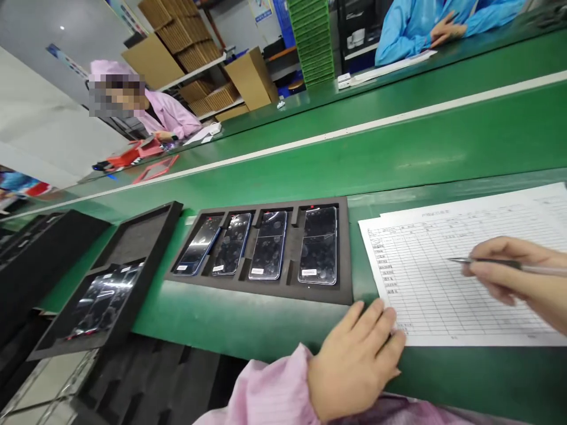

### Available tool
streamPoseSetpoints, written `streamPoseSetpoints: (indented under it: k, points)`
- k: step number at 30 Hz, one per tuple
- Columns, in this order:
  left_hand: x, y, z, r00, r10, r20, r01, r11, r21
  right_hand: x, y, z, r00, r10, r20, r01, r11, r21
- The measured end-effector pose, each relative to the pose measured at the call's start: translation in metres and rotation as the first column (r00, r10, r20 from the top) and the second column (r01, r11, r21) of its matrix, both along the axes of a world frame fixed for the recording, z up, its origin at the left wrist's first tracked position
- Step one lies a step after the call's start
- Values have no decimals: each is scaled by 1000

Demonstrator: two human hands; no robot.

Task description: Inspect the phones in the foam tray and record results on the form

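My right hand (514, 274) is closed round a silver pen (482, 262), its tip hovering over a printed form sheet (447, 277) on the green bench. My left hand (358, 354) lies flat with fingers stretched out, pressing on the sheet's lower left corner. Just left of the sheet sits a black foam tray (341, 295) with several dark phones (318, 245) lying side by side in its slots.
A second black foam tray (146, 236) holding a phone (104, 298) lies at the left, with more black trays beyond and below it. A green conveyor belt (398, 147) runs across behind. Two people sit on its far side; cardboard boxes and green crates stand behind them.
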State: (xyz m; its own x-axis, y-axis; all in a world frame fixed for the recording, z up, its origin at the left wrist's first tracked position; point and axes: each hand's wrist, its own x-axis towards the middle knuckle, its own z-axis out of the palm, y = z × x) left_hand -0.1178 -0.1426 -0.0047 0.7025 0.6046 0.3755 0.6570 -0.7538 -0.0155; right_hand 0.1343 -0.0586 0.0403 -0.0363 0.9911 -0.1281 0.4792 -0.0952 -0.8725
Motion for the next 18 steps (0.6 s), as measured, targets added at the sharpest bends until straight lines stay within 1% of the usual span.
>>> streamPoseSetpoints:
  k: [1,2,4,7,10,13,15,16,18]
  points:
    - [10,-2,-6,1000,5,-14,-4,1000,16,-10,-4,1,999,24,-41,-25,999,-26]
    - [18,-1,-11,1000,8,-5,-8,999,40,-17,-7,1,998,44,-50,-45,999,-21]
    - [30,2,-17,999,20,25,-22,996,92,-26,-10,-2,997,79,-10,-79,997,19]
    - [51,6,-19,996,52,70,-62,985,160,-32,-8,-9,992,97,82,-101,993,54]
    - [75,6,-19,992,67,108,-87,979,186,-33,-6,-15,989,135,57,-139,988,65]
    - [88,4,-22,993,88,84,-99,985,140,-29,-7,-23,979,195,62,-199,976,85]
    - [92,1,-27,990,123,74,-129,989,78,-25,-9,-29,979,174,110,-186,977,102]
    - [93,-1,-30,987,137,88,-142,988,54,-24,-11,-31,979,158,125,-172,979,111]
    - [96,-4,-34,965,206,162,-210,978,10,-22,-14,-35,978,160,134,-177,977,122]
